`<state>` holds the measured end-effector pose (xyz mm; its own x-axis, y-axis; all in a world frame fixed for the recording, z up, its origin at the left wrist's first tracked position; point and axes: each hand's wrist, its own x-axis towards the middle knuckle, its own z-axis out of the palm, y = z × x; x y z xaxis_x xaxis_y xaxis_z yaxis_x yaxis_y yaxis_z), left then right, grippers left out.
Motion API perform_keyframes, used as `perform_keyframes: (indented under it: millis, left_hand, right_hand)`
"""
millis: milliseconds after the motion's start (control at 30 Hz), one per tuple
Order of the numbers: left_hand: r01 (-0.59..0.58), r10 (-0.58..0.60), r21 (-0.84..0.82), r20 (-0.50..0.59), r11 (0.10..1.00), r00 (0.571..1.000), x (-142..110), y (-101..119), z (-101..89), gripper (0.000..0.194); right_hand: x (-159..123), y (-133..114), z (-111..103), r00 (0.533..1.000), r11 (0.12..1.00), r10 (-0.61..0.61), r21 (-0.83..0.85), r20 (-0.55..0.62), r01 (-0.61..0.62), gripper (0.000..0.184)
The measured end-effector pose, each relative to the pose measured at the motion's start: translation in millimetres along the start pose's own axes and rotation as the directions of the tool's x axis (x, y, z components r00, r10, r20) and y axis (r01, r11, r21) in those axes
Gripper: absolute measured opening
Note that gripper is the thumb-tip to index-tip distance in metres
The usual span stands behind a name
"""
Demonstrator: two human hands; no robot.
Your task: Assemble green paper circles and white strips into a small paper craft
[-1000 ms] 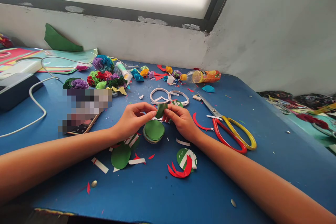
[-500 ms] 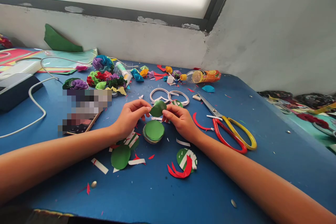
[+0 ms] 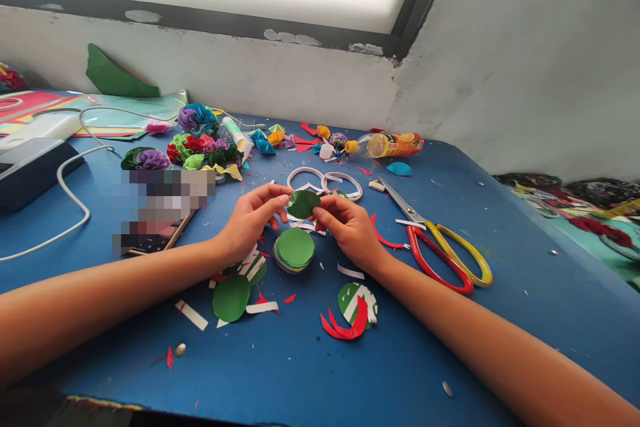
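Note:
A dark green paper circle (image 3: 303,205) is held up between my two hands, over the blue table. My left hand (image 3: 256,219) has thumb and fingertips closed at its left edge, and my right hand (image 3: 349,225) pinches the right edge. Just below, a stack of round papers (image 3: 295,248) lies on the table with a brighter green circle on top. Loose green circles lie to both sides: a plain one (image 3: 231,298) near my left forearm and a white-striped one (image 3: 357,302) near my right forearm, partly covered by a curved red paper scrap (image 3: 347,323).
Large scissors (image 3: 435,240) with red and yellow handles lie right of my right hand. Two white rings (image 3: 324,183) sit behind my hands. Ruffled paper flowers (image 3: 197,121), a glue stick (image 3: 237,136) and an orange-labelled bottle (image 3: 393,145) lie at the back. A blurred-over phone (image 3: 163,227) is at left.
The green circle has turned a little in my fingers and sits slightly lower and wider to view. The right fingers have shifted slightly along its edge. The camera view has moved a touch.

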<state>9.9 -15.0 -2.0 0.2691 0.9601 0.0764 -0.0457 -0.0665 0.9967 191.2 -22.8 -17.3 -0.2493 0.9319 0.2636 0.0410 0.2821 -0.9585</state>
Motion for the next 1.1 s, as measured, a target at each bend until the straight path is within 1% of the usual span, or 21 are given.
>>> perform_keyframes:
  millis: [100, 167, 233, 267, 300, 333, 400, 467, 533, 567, 633, 733, 767, 800, 833, 900, 967, 1033, 1100]
  left_hand:
    - [-0.038, 0.032, 0.147, 0.041, 0.988, 0.999, -2.3, 2.4, -3.5, 0.028]
    - [-0.095, 0.080, 0.264, 0.068, 0.960, 0.994, -4.7, 7.4, -7.4, 0.026]
    - [-0.214, 0.184, 0.364, 0.116, 0.907, 0.976, -8.2, 15.1, -12.1, 0.022]
    - [-0.297, 0.254, 0.410, 0.157, 0.863, 0.954, -10.4, 19.2, -14.9, 0.019]
    - [-0.384, 0.324, 0.451, 0.206, 0.806, 0.923, -12.7, 22.9, -18.0, 0.015]
    - [-0.466, 0.385, 0.487, 0.262, 0.739, 0.885, -15.1, 25.7, -21.3, 0.012]
    - [-0.584, 0.457, 0.533, 0.365, 0.612, 0.811, -19.0, 27.4, -28.8, 0.010]
    - [-0.656, 0.474, 0.547, 0.454, 0.520, 0.754, -21.1, 23.8, -36.5, 0.011]
    - [-0.712, 0.437, 0.546, 0.562, 0.441, 0.702, -21.1, 17.9, -43.0, 0.015]
    - [-0.735, 0.400, 0.542, 0.617, 0.408, 0.677, -20.5, 15.2, -45.5, 0.017]
    - [-0.775, 0.336, 0.528, 0.701, 0.348, 0.629, -19.0, 12.0, -48.6, 0.021]
    - [-0.832, 0.338, 0.502, 0.760, 0.235, 0.554, -16.9, 12.8, -50.6, 0.026]
    - [-0.841, 0.344, 0.500, 0.768, 0.206, 0.540, -16.5, 13.8, -51.2, 0.027]
    - [-0.842, 0.341, 0.504, 0.770, 0.191, 0.539, -16.1, 14.7, -51.9, 0.028]
    - [-0.836, 0.330, 0.515, 0.769, 0.188, 0.547, -15.9, 15.4, -52.7, 0.028]
    - [-0.813, 0.287, 0.545, 0.761, 0.205, 0.582, -15.7, 16.0, -54.3, 0.028]
    - [-0.792, 0.241, 0.568, 0.755, 0.226, 0.610, -15.8, 15.7, -55.2, 0.028]
    - [-0.782, 0.205, 0.573, 0.758, 0.245, 0.619, -15.9, 15.7, -55.2, 0.028]
    - [-0.784, 0.182, 0.561, 0.769, 0.264, 0.612, -15.9, 16.7, -54.6, 0.029]
  right_hand:
    - [-1.6, -0.5, -0.1, 0.999, 1.000, -0.008, 0.000, -0.036, 0.008, 0.024]
    - [-4.2, -2.7, -1.6, 0.998, 0.997, -0.045, -0.065, -0.038, 0.043, 0.021]
    - [-7.5, -7.5, -4.3, 0.988, 0.974, -0.152, -0.169, 0.006, 0.151, 0.014]
    - [-9.2, -10.6, -5.9, 0.972, 0.945, -0.231, -0.224, 0.052, 0.237, 0.011]
    - [-10.9, -13.9, -7.5, 0.943, 0.902, -0.314, -0.276, 0.105, 0.331, 0.008]
    - [-12.3, -17.0, -9.2, 0.905, 0.845, -0.394, -0.323, 0.163, 0.426, 0.007]
    - [-14.5, -21.7, -12.2, 0.808, 0.692, -0.518, -0.418, 0.280, 0.589, 0.012]
    - [-15.6, -23.4, -14.9, 0.714, 0.515, -0.580, -0.502, 0.392, 0.694, 0.015]
    - [-15.8, -22.4, -17.5, 0.639, 0.361, -0.595, -0.548, 0.487, 0.754, 0.017]
    - [-15.7, -21.3, -18.7, 0.613, 0.305, -0.594, -0.560, 0.520, 0.770, 0.019]
    - [-15.3, -19.3, -21.0, 0.578, 0.228, -0.587, -0.569, 0.568, 0.790, 0.020]
    - [-14.9, -17.8, -23.7, 0.545, 0.156, -0.568, -0.569, 0.617, 0.807, 0.020]
    - [-14.9, -17.6, -24.3, 0.542, 0.143, -0.564, -0.573, 0.623, 0.807, 0.021]
    - [-14.8, -17.4, -24.8, 0.543, 0.137, -0.564, -0.579, 0.622, 0.804, 0.021]
    - [-14.8, -17.2, -25.2, 0.548, 0.135, -0.566, -0.587, 0.616, 0.799, 0.022]
    - [-14.7, -16.3, -25.9, 0.554, 0.133, -0.571, -0.598, 0.606, 0.791, 0.022]
    - [-14.5, -15.3, -26.6, 0.544, 0.119, -0.575, -0.596, 0.611, 0.794, 0.022]
    - [-14.0, -15.1, -27.5, 0.523, 0.095, -0.572, -0.583, 0.631, 0.807, 0.021]
    - [-13.1, -16.1, -28.4, 0.508, 0.081, -0.560, -0.567, 0.654, 0.820, 0.020]
